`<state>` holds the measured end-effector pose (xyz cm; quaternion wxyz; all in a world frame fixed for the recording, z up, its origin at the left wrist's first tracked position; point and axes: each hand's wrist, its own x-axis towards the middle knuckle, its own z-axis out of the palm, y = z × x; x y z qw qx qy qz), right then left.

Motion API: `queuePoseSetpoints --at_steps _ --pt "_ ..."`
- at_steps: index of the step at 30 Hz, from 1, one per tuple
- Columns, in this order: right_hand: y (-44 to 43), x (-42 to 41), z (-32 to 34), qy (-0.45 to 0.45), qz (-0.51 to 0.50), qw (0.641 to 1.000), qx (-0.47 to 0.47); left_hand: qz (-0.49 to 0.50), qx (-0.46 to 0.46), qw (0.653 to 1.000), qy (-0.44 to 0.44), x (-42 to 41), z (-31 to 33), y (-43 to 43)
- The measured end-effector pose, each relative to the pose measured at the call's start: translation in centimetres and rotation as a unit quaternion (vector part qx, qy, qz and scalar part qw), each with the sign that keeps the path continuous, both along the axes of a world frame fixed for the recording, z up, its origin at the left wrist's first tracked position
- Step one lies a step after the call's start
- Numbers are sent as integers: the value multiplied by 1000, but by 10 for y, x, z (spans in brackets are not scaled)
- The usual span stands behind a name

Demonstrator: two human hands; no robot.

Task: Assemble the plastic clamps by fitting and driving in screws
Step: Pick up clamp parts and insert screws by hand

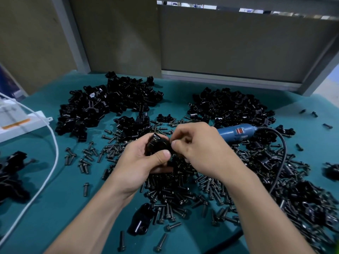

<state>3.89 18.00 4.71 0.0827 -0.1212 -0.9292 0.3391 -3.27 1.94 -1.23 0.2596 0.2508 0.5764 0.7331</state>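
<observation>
My left hand grips a black plastic clamp above the middle of the teal table. My right hand pinches at the clamp's right side with thumb and forefinger; whatever it pinches, likely a screw, is hidden by the fingers. Loose dark screws lie heaped under and around both hands. A blue electric screwdriver lies just behind my right hand, its black cord curving to the right and down.
Two big heaps of black clamp parts sit at the back left and back right. Finished-looking clamps lie at the left edge. A white cable and a white box are at the left. One clamp piece lies near me.
</observation>
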Motion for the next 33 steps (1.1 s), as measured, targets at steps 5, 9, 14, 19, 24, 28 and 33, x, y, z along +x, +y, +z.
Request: queuePoseSetpoints --at_steps 5,9,14,19,24,28,33 --pt "-1 0 -8 -68 -15 998 9 12 -31 999 20 -2 -2 -2" --pt "0 -2 -14 -24 -23 998 -57 25 -46 998 19 -4 -3 -2" --pt "-3 -9 -22 -56 -12 996 -68 36 -69 997 28 -3 -7 -1" --pt "3 -5 -14 -62 11 994 -89 39 -61 997 10 1 -6 0" --pt "9 2 -6 -62 25 993 -98 36 -61 997 -26 -3 -5 1" --pt "-10 -5 -11 -42 -25 998 -40 49 -36 997 -43 -4 -6 1" --pt "-20 -8 -14 -16 -60 998 -16 77 -41 996 4 -3 -6 -2"
